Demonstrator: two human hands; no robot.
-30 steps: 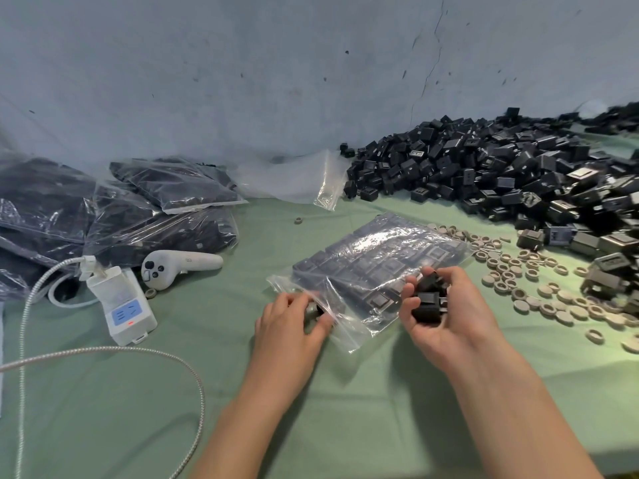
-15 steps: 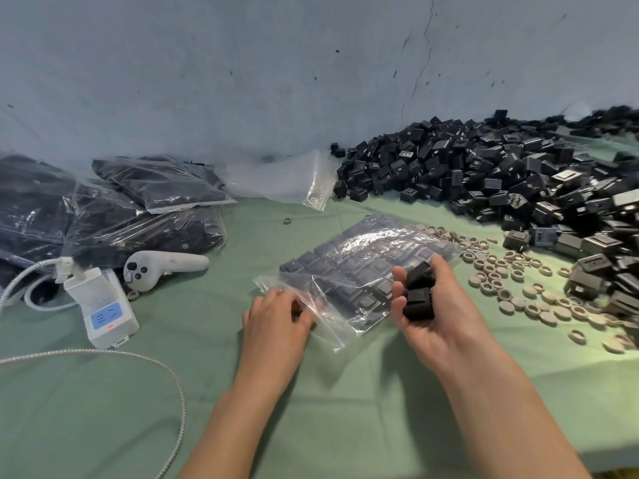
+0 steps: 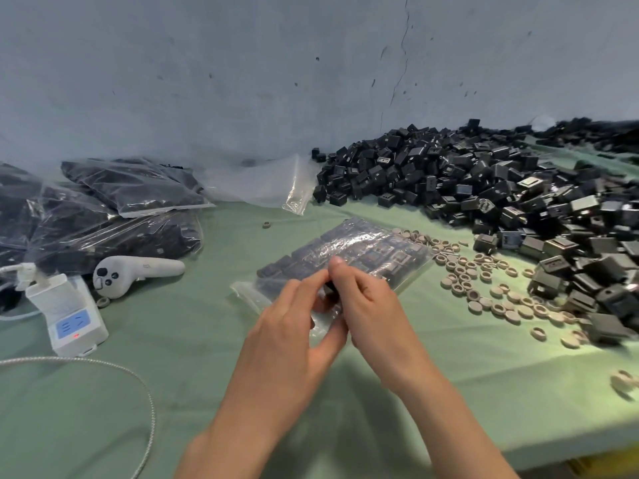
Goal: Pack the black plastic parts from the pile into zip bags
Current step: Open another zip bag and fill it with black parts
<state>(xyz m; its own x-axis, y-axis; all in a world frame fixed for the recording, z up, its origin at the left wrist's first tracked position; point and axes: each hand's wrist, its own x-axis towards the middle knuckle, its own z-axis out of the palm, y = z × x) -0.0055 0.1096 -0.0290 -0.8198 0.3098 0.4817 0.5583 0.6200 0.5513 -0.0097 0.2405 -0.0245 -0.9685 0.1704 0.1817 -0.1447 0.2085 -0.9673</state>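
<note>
A clear zip bag (image 3: 359,254) partly filled with black plastic parts lies flat on the green cloth in the middle. My left hand (image 3: 294,326) pinches the bag's near open edge between thumb and fingers. My right hand (image 3: 366,305) is pressed against it at the bag mouth, fingers curled round black parts (image 3: 330,290) that barely show between the two hands. A big pile of loose black parts (image 3: 484,188) spreads across the right and far side of the table.
Filled zip bags (image 3: 114,209) are stacked at the left, with an empty bag (image 3: 262,184) by the wall. A white controller (image 3: 135,271), a white power strip (image 3: 69,312) with braided cable (image 3: 138,392) and several tan rings (image 3: 484,281) lie on the cloth.
My right hand has carried its black parts left to the bag mouth. My left hand has lifted the bag's edge and met it. The camera has turned slightly right.
</note>
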